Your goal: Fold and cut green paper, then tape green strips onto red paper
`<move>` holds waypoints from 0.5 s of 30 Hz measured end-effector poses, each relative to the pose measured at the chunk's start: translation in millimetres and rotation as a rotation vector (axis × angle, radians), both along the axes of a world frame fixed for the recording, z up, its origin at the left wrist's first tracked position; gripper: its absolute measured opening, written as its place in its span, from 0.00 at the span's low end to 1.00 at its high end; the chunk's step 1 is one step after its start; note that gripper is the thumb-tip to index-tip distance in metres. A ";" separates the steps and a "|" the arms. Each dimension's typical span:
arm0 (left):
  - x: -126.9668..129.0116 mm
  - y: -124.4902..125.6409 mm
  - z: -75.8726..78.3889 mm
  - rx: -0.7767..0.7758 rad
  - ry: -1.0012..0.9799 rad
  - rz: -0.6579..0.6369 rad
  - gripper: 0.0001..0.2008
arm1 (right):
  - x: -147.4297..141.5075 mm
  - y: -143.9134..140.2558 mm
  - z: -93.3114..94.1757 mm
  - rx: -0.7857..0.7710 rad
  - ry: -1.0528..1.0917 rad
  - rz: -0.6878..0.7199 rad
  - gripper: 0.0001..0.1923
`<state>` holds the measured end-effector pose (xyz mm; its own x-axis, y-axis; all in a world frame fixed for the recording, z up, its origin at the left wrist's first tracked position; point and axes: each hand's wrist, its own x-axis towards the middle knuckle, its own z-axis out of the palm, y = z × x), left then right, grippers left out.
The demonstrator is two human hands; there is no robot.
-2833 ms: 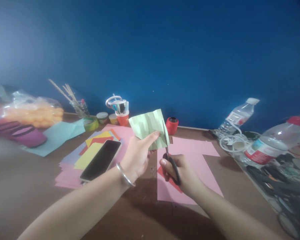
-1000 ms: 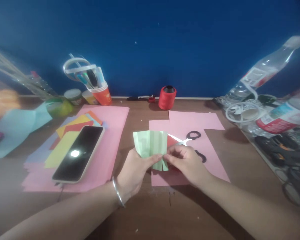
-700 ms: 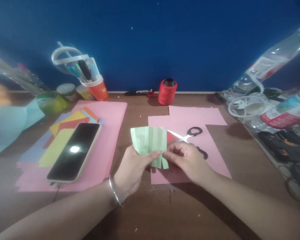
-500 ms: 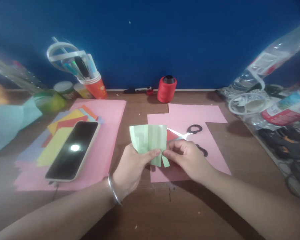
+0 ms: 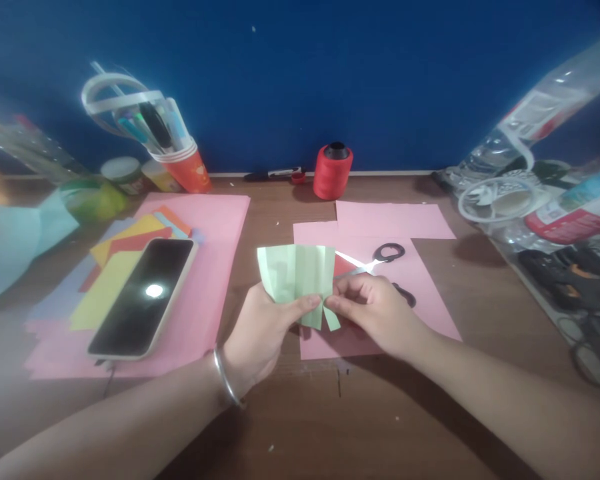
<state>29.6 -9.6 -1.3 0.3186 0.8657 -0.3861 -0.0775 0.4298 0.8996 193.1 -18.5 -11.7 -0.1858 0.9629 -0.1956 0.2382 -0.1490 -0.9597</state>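
A creased pale green paper (image 5: 307, 270) is held up over the table between my two hands. My left hand (image 5: 263, 327) grips it from the left, thumb flat across its front near the lower right edge. My right hand (image 5: 373, 307) pinches a narrow strip at the paper's right side; the strip's loose end hangs below, split from the main piece. Just behind my right hand, scissors (image 5: 380, 260) with black handles lie with blades apart on a pink sheet (image 5: 420, 307). Part of a red paper piece (image 5: 343, 265) shows under the blades.
On the left, a phone (image 5: 145, 300) lies on coloured paper pieces over pink sheets (image 5: 215, 267). A red thread spool (image 5: 333, 172) and an orange cup of pens (image 5: 187, 170) stand at the back. Plastic bottles (image 5: 580, 207) and clutter line the right side.
The view has shifted slightly. Both hands keep nearly the same hold on the green paper, and the strip's loose end stands a little further out from the main piece.
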 end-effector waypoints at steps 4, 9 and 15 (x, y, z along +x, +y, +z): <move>0.1 0.5 1.2 -0.003 -0.010 -0.005 0.14 | 0.6 -0.8 0.4 -0.008 0.015 0.012 0.09; 0.6 1.0 0.9 -0.012 -0.019 0.011 0.14 | 0.9 -0.8 1.1 -0.001 0.015 0.027 0.10; 0.0 1.0 -1.7 0.003 -0.032 0.000 0.13 | 0.9 -0.2 1.3 0.001 0.032 0.040 0.10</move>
